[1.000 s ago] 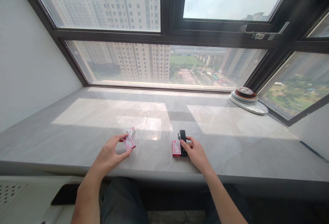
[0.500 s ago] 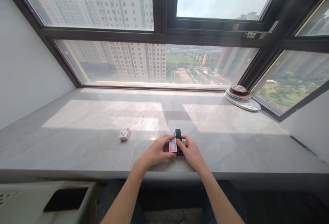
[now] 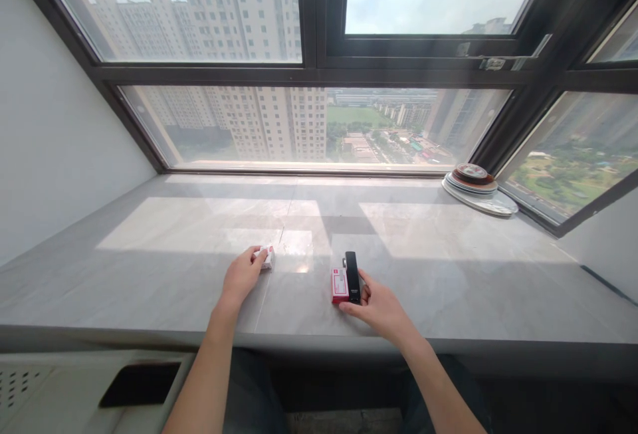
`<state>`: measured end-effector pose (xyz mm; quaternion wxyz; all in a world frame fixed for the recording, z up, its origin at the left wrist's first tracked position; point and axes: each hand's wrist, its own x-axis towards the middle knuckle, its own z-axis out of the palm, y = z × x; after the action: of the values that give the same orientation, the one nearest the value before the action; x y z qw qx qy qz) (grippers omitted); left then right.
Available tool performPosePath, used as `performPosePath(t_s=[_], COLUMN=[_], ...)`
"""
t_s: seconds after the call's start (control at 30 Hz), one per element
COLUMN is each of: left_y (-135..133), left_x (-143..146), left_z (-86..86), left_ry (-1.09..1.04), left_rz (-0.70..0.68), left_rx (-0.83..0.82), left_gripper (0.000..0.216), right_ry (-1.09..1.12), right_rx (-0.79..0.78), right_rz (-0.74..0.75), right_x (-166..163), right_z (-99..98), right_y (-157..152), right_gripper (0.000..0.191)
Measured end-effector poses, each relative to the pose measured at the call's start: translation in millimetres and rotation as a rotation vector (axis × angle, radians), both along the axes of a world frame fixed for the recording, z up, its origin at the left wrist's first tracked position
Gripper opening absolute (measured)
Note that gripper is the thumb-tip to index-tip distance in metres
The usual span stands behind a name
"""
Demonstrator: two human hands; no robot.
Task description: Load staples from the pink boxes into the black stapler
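On the grey marble sill [image 3: 448, 274] lie a black stapler [image 3: 353, 277] and, touching its left side, a small red and white box [image 3: 340, 286]. My right hand [image 3: 381, 308] rests at the near end of the stapler with its fingers curled round it. Further left my left hand [image 3: 242, 277] has its fingers closed on a second small red and white box [image 3: 268, 256], which sits on the sill and is partly hidden by my fingertips.
A stack of plates [image 3: 477, 187] stands at the back right of the sill by the open window [image 3: 563, 155]. A white wall [image 3: 54, 135] borders the left. Below the sill's front edge at the left is a white perforated panel [image 3: 44, 391].
My left hand left the box beside the stapler and went left to the second box. My right hand stayed at the stapler. The view shifted slightly.
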<state>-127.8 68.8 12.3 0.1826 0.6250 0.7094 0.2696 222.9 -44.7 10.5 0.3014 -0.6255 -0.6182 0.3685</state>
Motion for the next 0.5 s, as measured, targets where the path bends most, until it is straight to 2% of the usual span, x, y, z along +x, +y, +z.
performPosePath(t_s=[0.13,0.27,0.37,0.5], left_y=[6.7,-3.2,-17.7,-31.3], left_x=[74.4,132.3,151.2,160.1], left_z=[-6.2,-6.5,-6.6,-9.3], left_ry=[-0.030,-0.029,0.002,0.088], left_rz=[-0.192,-0.362,-0.430,-0.428], left_rx=[0.005,0.017,0.027,0.025], left_gripper=[0.047,0.045,0.048,0.048], right_ry=[-0.042,-0.090,-0.121,-0.110], right_rx=[0.049,0.078,0.095,0.101], right_rz=[0.053,0.051,0.069,0.127], right_x=[-5.0,-8.0,-8.4,-7.8], right_z=[6.4,8.1,8.6,9.3], right_y=[3.0,2.0,2.6,5.4], right_gripper=[0.071,0.065,0.063,0.061])
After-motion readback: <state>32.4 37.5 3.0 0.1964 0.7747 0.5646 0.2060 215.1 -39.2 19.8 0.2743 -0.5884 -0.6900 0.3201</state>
